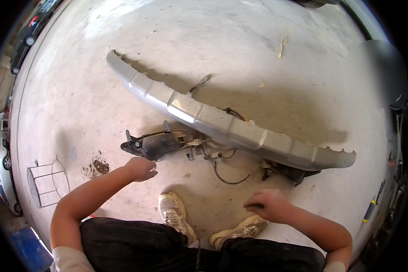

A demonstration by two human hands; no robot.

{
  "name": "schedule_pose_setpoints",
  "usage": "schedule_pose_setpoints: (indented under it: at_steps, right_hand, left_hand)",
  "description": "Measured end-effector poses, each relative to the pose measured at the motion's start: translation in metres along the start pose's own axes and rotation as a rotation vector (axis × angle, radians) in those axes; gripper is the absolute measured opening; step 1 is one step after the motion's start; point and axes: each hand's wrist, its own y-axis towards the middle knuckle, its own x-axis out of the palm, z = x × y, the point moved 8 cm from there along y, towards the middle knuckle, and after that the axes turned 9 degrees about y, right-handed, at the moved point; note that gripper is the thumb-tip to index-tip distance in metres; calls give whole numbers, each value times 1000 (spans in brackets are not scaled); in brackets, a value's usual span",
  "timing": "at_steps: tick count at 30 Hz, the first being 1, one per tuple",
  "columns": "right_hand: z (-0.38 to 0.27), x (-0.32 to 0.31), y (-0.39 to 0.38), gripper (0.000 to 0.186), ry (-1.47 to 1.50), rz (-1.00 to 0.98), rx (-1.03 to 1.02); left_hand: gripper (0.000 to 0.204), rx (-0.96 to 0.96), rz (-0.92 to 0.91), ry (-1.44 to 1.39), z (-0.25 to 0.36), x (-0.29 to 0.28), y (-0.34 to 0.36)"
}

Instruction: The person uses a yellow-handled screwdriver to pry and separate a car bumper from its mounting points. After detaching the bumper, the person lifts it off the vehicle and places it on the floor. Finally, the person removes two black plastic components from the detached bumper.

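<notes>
A long silver bumper trim piece (204,113) lies slantwise on the concrete floor in front of me. Below its left half rests a black lamp-like part (161,144) with brackets. A dark cable (222,174) curves on the floor beside it. Close to the lamp-like part's near side, my left hand (141,169) hovers with bent fingers and thumb apart, nothing visible in it. My right hand (270,205) hangs above my right shoe, fingers loosely bent and apart from the thumb, also holding nothing visible. Another black part (290,173) sticks out from under the trim's right end, partly hidden.
A round wire-framed stand (48,183) lies at the left near a patch of brown dirt (96,168). A yellow and black hand tool (370,211) is at the far right. My shoes (174,213) are close below the parts. Cars (29,38) stand along the left edge.
</notes>
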Motion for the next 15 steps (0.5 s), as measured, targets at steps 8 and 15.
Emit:
schedule_pose_setpoints:
  at_steps: [8,15]
  right_hand:
    - [55,-43,-1,40,-130,246,225]
    - [41,-116,23,57,-518,628,56]
  left_hand:
    - [43,-174,603,-164,-10,-97,5]
    - [100,-245,220,-180,-41,-60,39]
